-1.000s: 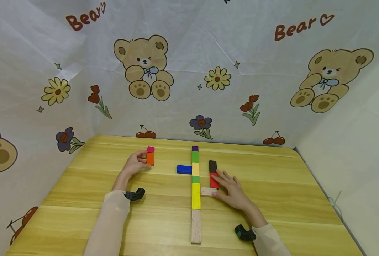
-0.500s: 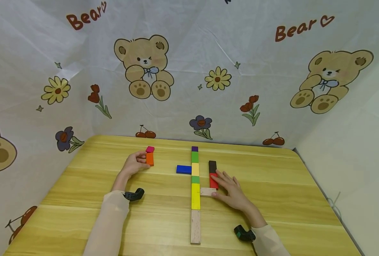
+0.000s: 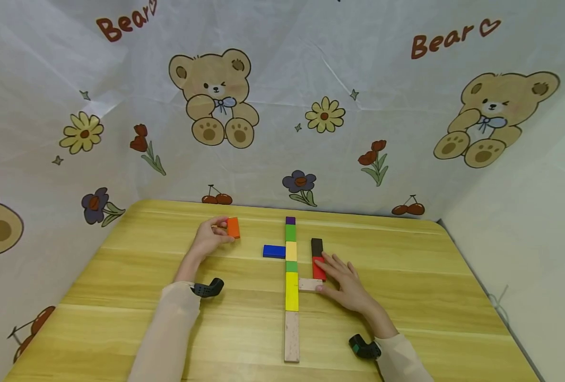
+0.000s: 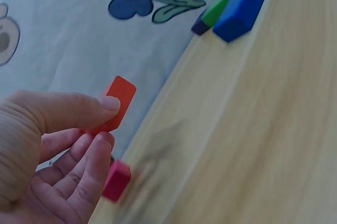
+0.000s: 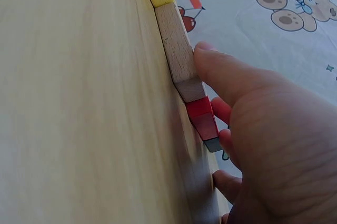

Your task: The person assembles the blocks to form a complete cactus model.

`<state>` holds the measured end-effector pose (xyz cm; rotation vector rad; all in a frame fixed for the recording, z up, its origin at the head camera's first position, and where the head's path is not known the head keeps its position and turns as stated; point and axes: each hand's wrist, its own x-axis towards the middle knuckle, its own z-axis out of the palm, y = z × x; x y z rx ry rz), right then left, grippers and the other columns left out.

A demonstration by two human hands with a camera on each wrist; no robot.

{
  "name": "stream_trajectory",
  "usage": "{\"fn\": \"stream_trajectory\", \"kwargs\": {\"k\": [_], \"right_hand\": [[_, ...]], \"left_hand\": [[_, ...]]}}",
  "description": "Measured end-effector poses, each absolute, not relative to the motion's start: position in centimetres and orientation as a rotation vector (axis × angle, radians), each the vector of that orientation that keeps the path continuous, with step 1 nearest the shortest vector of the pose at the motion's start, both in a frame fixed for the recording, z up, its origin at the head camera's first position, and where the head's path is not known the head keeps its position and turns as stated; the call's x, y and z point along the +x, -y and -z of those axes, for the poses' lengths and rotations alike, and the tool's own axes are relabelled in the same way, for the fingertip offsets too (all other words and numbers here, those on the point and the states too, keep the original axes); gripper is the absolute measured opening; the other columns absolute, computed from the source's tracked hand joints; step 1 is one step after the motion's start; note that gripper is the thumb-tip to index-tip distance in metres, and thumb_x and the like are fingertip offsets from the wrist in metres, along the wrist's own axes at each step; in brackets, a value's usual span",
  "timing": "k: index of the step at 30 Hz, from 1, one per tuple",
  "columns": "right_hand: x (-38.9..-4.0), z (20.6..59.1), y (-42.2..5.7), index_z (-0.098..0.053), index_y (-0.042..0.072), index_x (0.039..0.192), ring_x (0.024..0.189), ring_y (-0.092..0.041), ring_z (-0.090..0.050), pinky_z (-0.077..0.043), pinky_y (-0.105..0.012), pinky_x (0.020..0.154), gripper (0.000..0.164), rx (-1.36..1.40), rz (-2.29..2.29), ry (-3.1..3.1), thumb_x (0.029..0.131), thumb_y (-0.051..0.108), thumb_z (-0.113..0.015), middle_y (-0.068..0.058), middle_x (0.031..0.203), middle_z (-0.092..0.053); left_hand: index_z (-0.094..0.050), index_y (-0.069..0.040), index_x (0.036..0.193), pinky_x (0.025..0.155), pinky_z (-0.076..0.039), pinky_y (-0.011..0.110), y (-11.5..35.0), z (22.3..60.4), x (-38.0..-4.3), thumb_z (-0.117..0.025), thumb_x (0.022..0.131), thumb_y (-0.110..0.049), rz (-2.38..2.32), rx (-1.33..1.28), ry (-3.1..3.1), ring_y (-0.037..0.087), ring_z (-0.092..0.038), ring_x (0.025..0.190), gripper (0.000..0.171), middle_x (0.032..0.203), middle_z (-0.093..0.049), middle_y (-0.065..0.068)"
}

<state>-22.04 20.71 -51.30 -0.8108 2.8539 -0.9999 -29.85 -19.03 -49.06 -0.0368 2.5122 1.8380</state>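
My left hand [image 3: 208,239] pinches an orange block [image 3: 233,228] between thumb and fingers. In the left wrist view the orange block [image 4: 122,101] is held up off the table, and a pink block [image 4: 117,181] stands beyond the curled fingers; the hand hides it in the head view. My right hand [image 3: 351,289] rests with spread fingers at the red block [image 3: 319,269] and the short plain wooden block [image 3: 309,285]. In the right wrist view the thumb lies along the plain block [image 5: 179,45]. A black block [image 3: 317,247] adjoins the red one.
A line of blocks runs down the table [image 3: 234,329]: purple, green, cream, green, a yellow block [image 3: 292,291] and a long plain block [image 3: 292,337]. A blue block [image 3: 274,251] juts left from it. A bear-printed cloth [image 3: 277,69] hangs behind the table.
My left hand has lifted the orange block away from the pink one and moved it right and slightly farther back. My right hand has stayed in place.
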Motion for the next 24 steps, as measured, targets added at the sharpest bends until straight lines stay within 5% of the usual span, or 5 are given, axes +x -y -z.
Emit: {"fn": "stream_trajectory", "kwargs": {"k": [11, 24], "right_hand": [[-22.1, 51.2, -20.7, -0.047, 0.019, 0.147, 0.147, -0.045, -0.021, -0.005, -0.071, 0.113, 0.065, -0.816, 0.983, -2.859, 0.089, 0.039, -0.069, -0.013, 0.160, -0.030], [-22.0, 51.2, -20.7, -0.046, 0.020, 0.147, 0.147, -0.044, -0.021, -0.004, -0.070, 0.113, 0.065, -0.807, 0.984, -2.857, 0.089, 0.038, -0.069, -0.012, 0.160, -0.030]], "left_hand": [[-0.052, 0.001, 0.137, 0.068, -0.053, 0.023, 13.5, 50.0, -31.5, -0.077, 0.075, 0.008, -1.764, 0.075, -2.548, 0.022, -0.061, 0.087, 0.067, 0.114, -0.056, 0.017], [-0.052, 0.000, 0.137, 0.075, -0.053, 0.026, 12.7, 50.8, -31.6, -0.076, 0.078, 0.005, -1.642, 0.078, -2.563, 0.023, -0.060, 0.089, 0.064, 0.116, -0.057, 0.017]]}}
